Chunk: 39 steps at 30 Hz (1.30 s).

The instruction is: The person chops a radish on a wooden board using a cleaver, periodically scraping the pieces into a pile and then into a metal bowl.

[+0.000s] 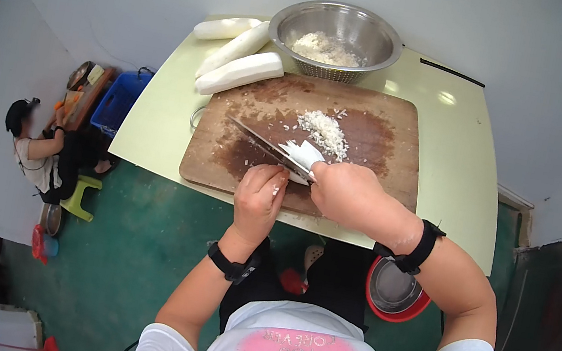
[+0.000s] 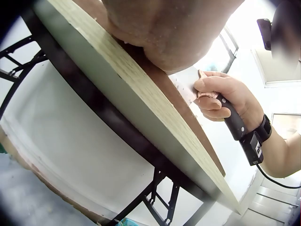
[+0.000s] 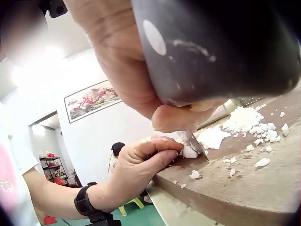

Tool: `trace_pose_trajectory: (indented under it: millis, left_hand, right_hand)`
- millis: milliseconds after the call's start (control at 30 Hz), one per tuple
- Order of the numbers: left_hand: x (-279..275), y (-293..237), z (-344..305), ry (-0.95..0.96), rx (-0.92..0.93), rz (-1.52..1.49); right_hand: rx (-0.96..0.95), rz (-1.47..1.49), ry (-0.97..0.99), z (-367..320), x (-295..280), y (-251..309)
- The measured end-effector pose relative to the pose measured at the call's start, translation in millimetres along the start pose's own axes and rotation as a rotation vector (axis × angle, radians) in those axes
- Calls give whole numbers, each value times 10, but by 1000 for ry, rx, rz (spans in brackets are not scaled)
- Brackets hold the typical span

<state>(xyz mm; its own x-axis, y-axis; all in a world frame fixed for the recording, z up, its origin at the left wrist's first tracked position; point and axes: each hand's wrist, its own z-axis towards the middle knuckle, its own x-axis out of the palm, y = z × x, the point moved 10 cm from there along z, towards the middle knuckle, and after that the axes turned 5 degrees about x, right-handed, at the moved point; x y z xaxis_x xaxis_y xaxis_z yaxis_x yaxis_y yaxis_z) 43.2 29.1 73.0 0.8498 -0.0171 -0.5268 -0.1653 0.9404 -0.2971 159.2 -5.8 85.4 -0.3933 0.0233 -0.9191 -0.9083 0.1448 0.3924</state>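
My right hand (image 1: 344, 195) grips the black handle of a cleaver (image 1: 271, 148), its blade down on the wooden cutting board (image 1: 224, 162). White radish slices (image 1: 303, 154) lie against the blade. My left hand (image 1: 259, 198) pinches a small white radish piece (image 3: 189, 151) beside the blade, near the board's front edge. Behind the blade is a heap of chopped white bits (image 1: 325, 134). In the left wrist view the right hand (image 2: 225, 96) is wrapped round the handle; the left hand (image 2: 169, 28) fills the top.
Three peeled white radishes (image 1: 242, 74) lie at the board's back left. A steel bowl (image 1: 341, 16) with white shreds stands behind the board. A red basin (image 1: 388, 314) is on the floor at right. A person (image 1: 39, 154) sits at far left near a blue crate (image 1: 118, 102).
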Motion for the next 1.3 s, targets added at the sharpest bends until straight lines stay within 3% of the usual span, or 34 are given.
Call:
trace_pose_trajectory:
  millis: [500, 1300]
  left_hand:
    - [20, 33, -29, 3, 21, 41]
    - [28, -97, -35, 56, 68, 7]
  right_hand:
    - [-26, -85, -13, -256, -217, 90]
    - [24, 18, 44, 45, -20, 22]
